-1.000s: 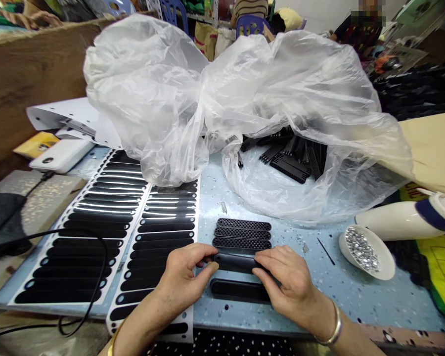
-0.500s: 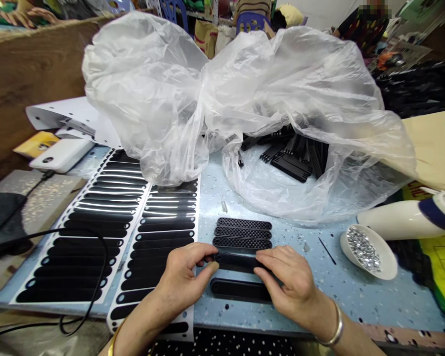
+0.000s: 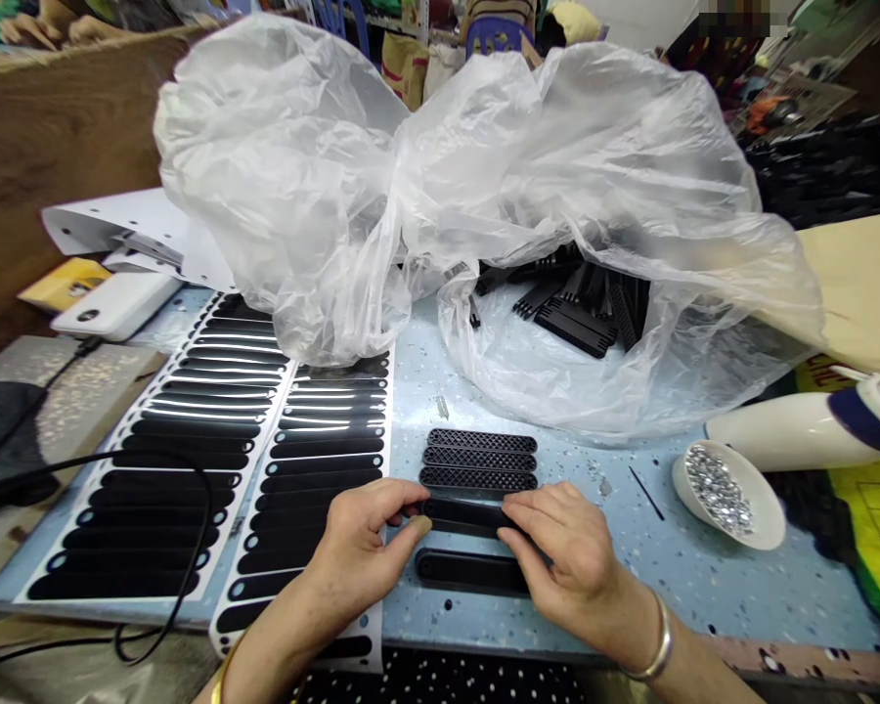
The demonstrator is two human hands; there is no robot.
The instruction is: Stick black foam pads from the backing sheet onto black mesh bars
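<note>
Between my two hands lies a long black strip with rounded ends [image 3: 463, 515], just above the blue table. My left hand [image 3: 371, 538] pinches its left end between thumb and fingers. Its right end is in the grip of my right hand [image 3: 568, 552], whose fingers hide that end. Nearer to me lies a smooth black plastic bar [image 3: 473, 572], its right part covered by my right hand. Just beyond the strip, several black bars with a lattice surface [image 3: 479, 458] lie side by side. Left of my left hand is a sheet of black stickers [image 3: 319, 479].
A second sticker sheet [image 3: 183, 430] and a black cable [image 3: 205, 499] lie to the left, near a white power bank [image 3: 113, 305]. A large clear plastic bag [image 3: 484, 156] with black parts [image 3: 576, 326] spreads across the back. At right stand a white bowl of small shiny pieces [image 3: 767, 513] and a white handled device [image 3: 777, 433].
Both hands keep their hold on the strip and have hardly moved. The whole view has shifted very slightly.
</note>
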